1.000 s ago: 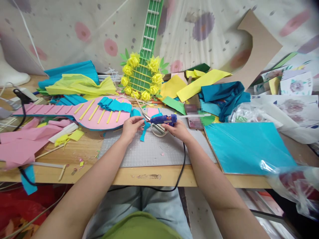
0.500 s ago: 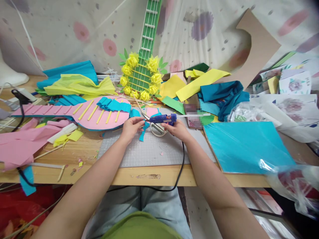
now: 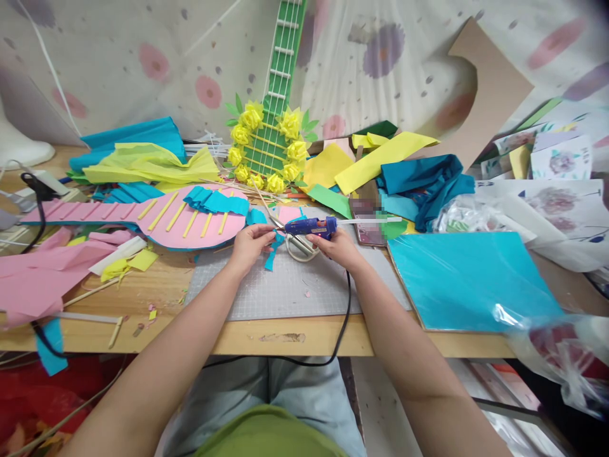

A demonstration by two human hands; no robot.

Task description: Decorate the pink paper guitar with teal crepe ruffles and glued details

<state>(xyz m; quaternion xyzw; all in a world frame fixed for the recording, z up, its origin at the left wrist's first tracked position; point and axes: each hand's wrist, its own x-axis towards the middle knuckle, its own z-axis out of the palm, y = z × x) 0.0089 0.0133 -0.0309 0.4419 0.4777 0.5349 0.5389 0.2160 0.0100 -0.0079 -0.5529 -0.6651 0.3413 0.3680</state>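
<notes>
My right hand [image 3: 340, 246] is wrapped round a blue glue gun [image 3: 309, 226] with a white glue stick [image 3: 371, 220] in its back end. Its nozzle points left, towards my left hand [image 3: 252, 246]. The fingers of my left hand are pinched beside a narrow strip of blue crepe paper [image 3: 272, 254]; a thin stick [image 3: 265, 204] slants up from near the fingertips. Exactly what the pinch holds is too small to tell. Scissors with pale handles [image 3: 301, 252] lie on the grey cutting mat [image 3: 304, 292], partly under the glue gun.
A pink guitar shape [image 3: 190, 219] with yellow sticks lies left. Behind stands a green guitar [image 3: 266, 149] with yellow flowers. A blue sheet pack [image 3: 476, 279] and a phone [image 3: 368, 222] lie right. The black cord [image 3: 346, 317] hangs over the table's front edge.
</notes>
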